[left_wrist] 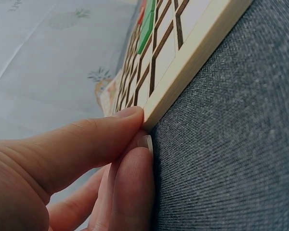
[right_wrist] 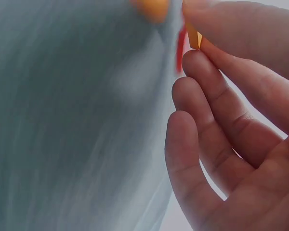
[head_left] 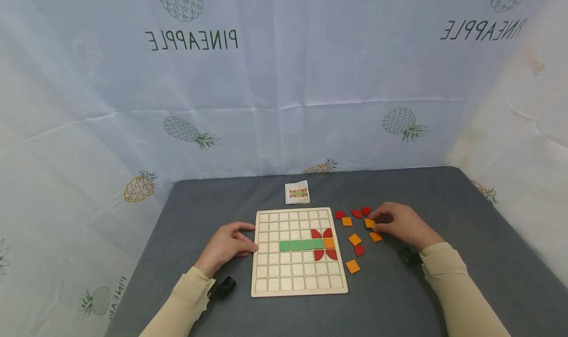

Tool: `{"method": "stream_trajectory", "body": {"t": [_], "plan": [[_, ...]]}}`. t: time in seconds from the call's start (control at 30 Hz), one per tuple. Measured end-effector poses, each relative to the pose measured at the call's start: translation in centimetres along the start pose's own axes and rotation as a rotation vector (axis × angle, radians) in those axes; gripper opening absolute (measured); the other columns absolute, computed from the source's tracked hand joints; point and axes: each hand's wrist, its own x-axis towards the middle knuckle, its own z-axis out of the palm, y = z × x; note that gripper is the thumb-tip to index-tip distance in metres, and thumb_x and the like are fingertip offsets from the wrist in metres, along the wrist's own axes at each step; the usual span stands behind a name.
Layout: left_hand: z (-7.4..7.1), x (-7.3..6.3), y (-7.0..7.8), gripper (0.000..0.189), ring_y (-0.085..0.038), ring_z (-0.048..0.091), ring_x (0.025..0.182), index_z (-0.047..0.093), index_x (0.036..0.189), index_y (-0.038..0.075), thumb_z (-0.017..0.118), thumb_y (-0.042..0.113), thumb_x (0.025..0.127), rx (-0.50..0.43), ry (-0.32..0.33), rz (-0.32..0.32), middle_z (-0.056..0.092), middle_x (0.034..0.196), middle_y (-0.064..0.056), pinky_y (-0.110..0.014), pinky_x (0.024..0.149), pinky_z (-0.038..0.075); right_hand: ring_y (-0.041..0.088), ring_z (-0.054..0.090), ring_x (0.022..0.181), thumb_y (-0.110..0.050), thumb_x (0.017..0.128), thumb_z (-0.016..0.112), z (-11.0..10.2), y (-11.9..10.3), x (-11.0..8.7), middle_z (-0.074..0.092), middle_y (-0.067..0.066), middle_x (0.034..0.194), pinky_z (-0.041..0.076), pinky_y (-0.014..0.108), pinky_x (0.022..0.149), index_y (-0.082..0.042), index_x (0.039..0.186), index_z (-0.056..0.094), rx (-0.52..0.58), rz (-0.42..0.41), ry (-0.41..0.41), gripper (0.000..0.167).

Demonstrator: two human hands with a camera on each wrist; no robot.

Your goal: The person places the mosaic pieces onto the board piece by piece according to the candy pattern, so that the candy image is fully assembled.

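A pale wooden grid board (head_left: 268,273) lies on the table. A row of green squares (head_left: 296,245) runs along it, ending in an orange square (head_left: 329,243) with red quarter-round pieces (head_left: 331,254) above and below. At the board's left edge, my left hand (head_left: 226,246) pinches the rim; the left wrist view shows the thumb (left_wrist: 101,137) on that edge and curled fingers beneath. Right of the board, my right hand (head_left: 404,223) pinches an orange square tile (head_left: 369,223) between thumb and index finger. In the right wrist view the tile (right_wrist: 194,38) is partly hidden by the thumb.
Loose orange tiles (head_left: 352,266) and red pieces (head_left: 359,250) lie between the board and my right hand. A small pattern card (head_left: 297,193) stands behind the board. The grey table (head_left: 213,199) meets a pineapple-print curtain (head_left: 284,81) at the back.
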Motion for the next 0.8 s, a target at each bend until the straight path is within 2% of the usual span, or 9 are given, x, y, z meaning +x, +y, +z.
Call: {"method": "stream_trajectory", "body": {"t": [0.23, 0.43, 0.6, 0.8], "plan": [[0.0, 0.1, -0.1, 0.061, -0.018, 0.077, 0.081, 0.072, 0.137, 0.014, 0.096, 0.014, 0.08, 0.001, -0.002, 0.004, 0.079, 0.088, -0.006, -0.037, 0.078, 0.068, 0.019, 0.068, 0.101, -0.022, 0.096, 0.085, 2.3, -4.2, 1.9, 0.073, 0.004, 0.117, 0.064, 0.042, 0.09, -0.016, 0.117, 0.081, 0.068, -0.046, -0.02, 0.023], [-0.1, 0.1, -0.1, 0.061, -0.019, 0.077, 0.08, 0.073, 0.136, 0.015, 0.096, 0.014, 0.08, -0.005, -0.004, -0.001, 0.079, 0.088, -0.005, -0.037, 0.078, 0.068, 0.014, 0.065, 0.094, -0.022, 0.093, 0.088, 4.2, -7.5, 3.4, 0.073, -0.002, 0.107, 0.062, 0.035, 0.085, -0.02, 0.113, 0.082, 0.09, -0.106, -0.02, 0.021], [0.0, 0.2, -0.1, 0.061, -0.018, 0.077, 0.08, 0.072, 0.136, 0.014, 0.096, 0.013, 0.08, -0.003, -0.001, -0.004, 0.079, 0.088, -0.005, -0.036, 0.078, 0.068, 0.013, 0.062, 0.09, -0.022, 0.092, 0.089, 5.7, -9.7, 4.0, 0.071, -0.005, 0.102, 0.058, 0.032, 0.08, -0.022, 0.109, 0.083, 0.094, -0.134, -0.055, 0.017], [-0.1, 0.2, -0.1, 0.061, -0.019, 0.077, 0.08, 0.073, 0.136, 0.013, 0.096, 0.013, 0.08, -0.014, 0.0, -0.002, 0.079, 0.088, -0.006, -0.036, 0.078, 0.068, 0.01, 0.062, 0.089, -0.022, 0.092, 0.089, 7.0, -11.4, 4.1, 0.07, -0.009, 0.1, 0.059, 0.031, 0.082, -0.022, 0.106, 0.084, 0.099, -0.177, -0.076, 0.015]]}}
